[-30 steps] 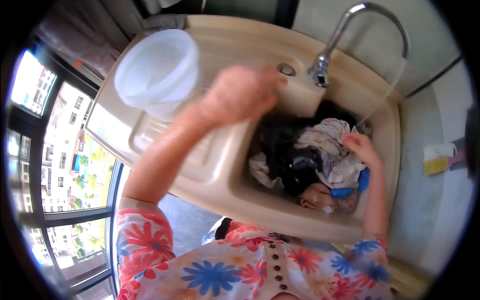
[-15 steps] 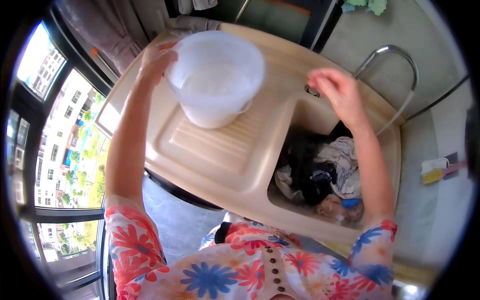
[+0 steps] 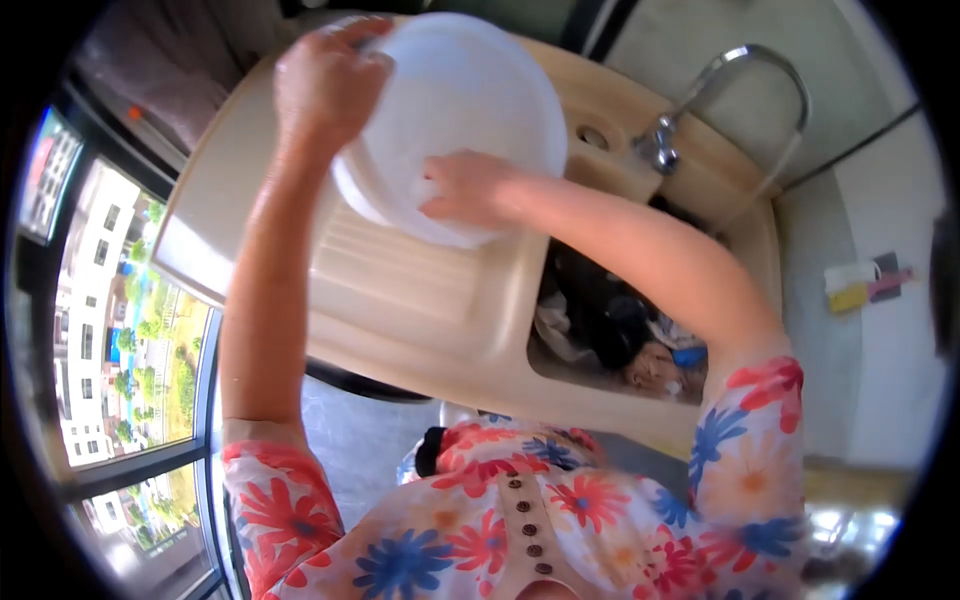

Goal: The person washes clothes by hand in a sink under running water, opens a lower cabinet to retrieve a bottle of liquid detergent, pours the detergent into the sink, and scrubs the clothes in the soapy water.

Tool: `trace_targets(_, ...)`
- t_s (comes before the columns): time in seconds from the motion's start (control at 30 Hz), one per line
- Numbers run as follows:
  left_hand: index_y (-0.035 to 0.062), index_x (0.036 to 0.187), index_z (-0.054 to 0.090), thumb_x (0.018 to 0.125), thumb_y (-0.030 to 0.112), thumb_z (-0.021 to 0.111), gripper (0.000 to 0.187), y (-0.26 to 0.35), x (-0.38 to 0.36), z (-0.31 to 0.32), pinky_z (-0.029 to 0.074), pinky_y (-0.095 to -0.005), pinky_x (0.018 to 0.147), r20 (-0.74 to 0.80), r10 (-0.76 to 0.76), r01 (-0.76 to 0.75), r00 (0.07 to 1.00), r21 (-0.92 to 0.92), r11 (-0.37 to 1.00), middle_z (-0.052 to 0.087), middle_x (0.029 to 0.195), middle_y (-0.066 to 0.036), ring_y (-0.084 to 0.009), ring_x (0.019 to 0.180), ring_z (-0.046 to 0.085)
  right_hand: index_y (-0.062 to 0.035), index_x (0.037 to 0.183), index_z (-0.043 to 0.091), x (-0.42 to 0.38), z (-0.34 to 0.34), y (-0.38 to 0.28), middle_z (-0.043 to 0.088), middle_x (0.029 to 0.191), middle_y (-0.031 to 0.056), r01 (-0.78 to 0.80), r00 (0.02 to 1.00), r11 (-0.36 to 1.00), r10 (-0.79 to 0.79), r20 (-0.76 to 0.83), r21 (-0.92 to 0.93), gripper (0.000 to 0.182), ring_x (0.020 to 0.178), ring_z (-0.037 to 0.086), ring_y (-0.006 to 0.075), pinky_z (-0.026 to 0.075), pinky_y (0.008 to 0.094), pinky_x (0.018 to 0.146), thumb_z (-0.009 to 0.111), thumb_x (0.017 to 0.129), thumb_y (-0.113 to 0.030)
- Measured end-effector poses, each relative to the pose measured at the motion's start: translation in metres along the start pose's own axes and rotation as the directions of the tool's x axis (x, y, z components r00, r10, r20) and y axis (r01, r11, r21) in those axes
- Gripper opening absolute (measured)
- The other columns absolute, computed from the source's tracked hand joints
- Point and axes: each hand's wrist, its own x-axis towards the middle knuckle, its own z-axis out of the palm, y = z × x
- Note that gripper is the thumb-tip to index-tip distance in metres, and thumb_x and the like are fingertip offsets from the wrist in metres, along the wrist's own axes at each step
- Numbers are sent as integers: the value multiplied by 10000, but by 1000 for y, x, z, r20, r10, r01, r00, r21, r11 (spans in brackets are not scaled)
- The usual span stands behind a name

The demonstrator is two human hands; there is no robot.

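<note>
Flowers in red, blue and orange cover the shirt (image 3: 520, 520) at the near edge, with a row of small dark buttons down its front. Past the shirt sits a tan sink (image 3: 440, 350). Its ribbed flat part is on the left and its deep bowl is on the right. In the bowl lies a heap of clothes (image 3: 610, 325), dark ones and pale ones mixed, with a bit of blue at the right side. The right arm comes from the near right and crosses over the bowl toward the left. The right hand (image 3: 468, 188) is pressed on the near side of a white plastic bucket (image 3: 460, 110). Its fingers are a little spread and lie flat on the bucket wall. The bucket is up over the far part of the ribbed flat side, tipped so its round side and bottom face the camera. The left arm goes straight up the left side of the view. The left hand (image 3: 328, 85) grips the far left edge of the bucket, with its fingers curled tight around the rim. To the right of the bucket, at the far side of the sink, a shiny curved tap (image 3: 730, 80) bends over the bowl. On the far left, big windows (image 3: 110, 330) show tall buildings and green trees outside.
</note>
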Motion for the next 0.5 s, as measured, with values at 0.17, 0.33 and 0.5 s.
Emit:
trace_targets(0.17, 191, 1047, 653, 679, 123, 596, 379, -27, 14, 6, 433, -214, 590, 10, 74, -73, 997, -89, 993, 558, 670, 22, -68, 603, 513, -3, 856, 604, 39, 8, 19, 606, 739, 146, 264, 962, 961, -269, -48, -81, 284, 661, 572, 303, 450, 392, 607, 555, 790, -275)
trace_targets(0.33, 149, 1045, 650, 680, 171, 583, 372, -60, 29, 2, 479, -301, 742, 29, -38, 44, 999, -224, 974, 664, 878, -62, -183, 745, 617, -43, 881, 605, -3, -66, 10, 549, 703, 29, 22, 1000, 472, -25, -12, 881, 258, 526, 439, 69, 315, 202, 385, 602, 828, -295)
trace_targets(0.5, 98, 1099, 621, 687, 171, 587, 419, -138, 39, -5, 459, -291, 776, 88, -161, 181, 983, -311, 933, 634, 973, -92, -186, 863, 578, -34, 838, 607, -118, -104, 74, 559, 733, 31, 150, 988, 257, -61, -139, 955, 251, 519, 464, 55, 326, 179, 370, 626, 817, -283)
